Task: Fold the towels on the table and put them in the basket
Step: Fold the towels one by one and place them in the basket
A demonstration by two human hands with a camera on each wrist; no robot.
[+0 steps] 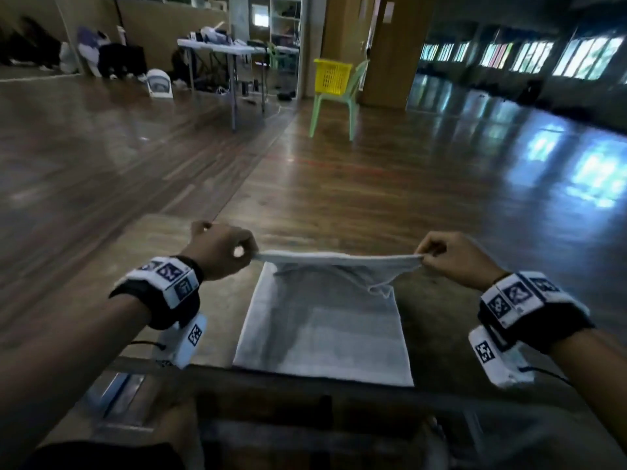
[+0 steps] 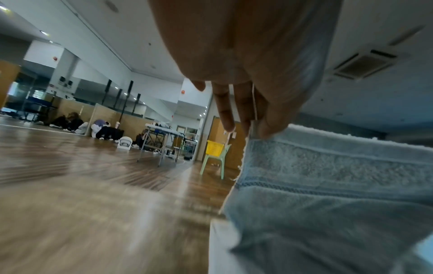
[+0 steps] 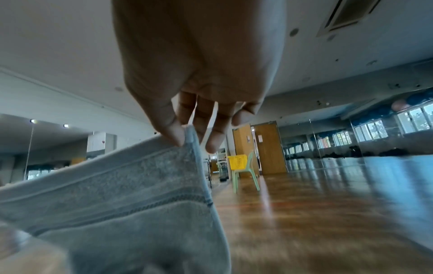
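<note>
no readable text, labels or numbers anywhere

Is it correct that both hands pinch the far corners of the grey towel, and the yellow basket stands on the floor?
Not quite. The left hand and right hand do pinch the grey towel by its far corners, but the yellow basket stands on a green chair, as the head view shows.

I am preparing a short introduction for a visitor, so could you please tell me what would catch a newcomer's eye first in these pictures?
First, the pale towel on the table in the foreground, its far edge lifted and stretched taut between the left hand and right hand, each pinching a corner. Next, the bright yellow basket standing on a light green chair across the shiny wooden floor.
</note>
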